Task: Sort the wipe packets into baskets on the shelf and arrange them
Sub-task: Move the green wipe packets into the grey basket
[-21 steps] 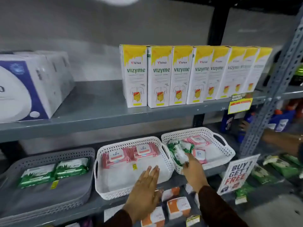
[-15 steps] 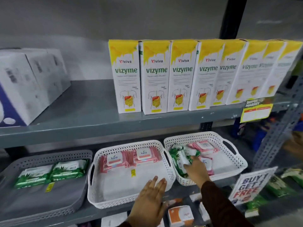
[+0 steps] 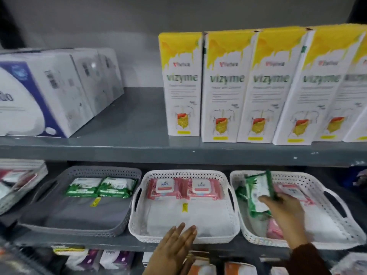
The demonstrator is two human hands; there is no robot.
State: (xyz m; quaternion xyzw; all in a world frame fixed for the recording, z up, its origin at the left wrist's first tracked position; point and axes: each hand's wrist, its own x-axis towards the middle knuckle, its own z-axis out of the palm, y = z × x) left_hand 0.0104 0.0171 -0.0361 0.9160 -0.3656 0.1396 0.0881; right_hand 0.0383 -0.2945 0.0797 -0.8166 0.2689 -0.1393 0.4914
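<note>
- Your right hand (image 3: 282,212) reaches into the white basket on the right (image 3: 337,197), at about four o'clock in the view, fingers closed round a green wipe packet (image 3: 258,192) that stands tilted on its edge above the others.
- That basket is the unsorted one: more green packets lie against its left wall, and pink packets (image 3: 275,229) lie beside and under your hand, so the green one looks to be coming out because it does not belong among the pink.
- Its likely home is the grey basket (image 3: 107,171) at eight o'clock, where two green packets (image 3: 100,187) already sit side by side along the back wall, leaving the front free.
- The middle white basket (image 3: 185,172), at six o'clock, holds two pink packets (image 3: 183,188) lined up along the back the same way; the sorting appears to go by colour.
- Your left hand (image 3: 174,246) lies flat and open, holding nothing, fingertips on the front rim of the middle basket, probably to keep it steady on the shelf (image 3: 178,151) edge.
- Yellow-topped cartons (image 3: 228,86) at one o'clock and white boxes (image 3: 49,92) at ten o'clock fill the shelf above, untouched.
- Much of the sorting seems undone.
</note>
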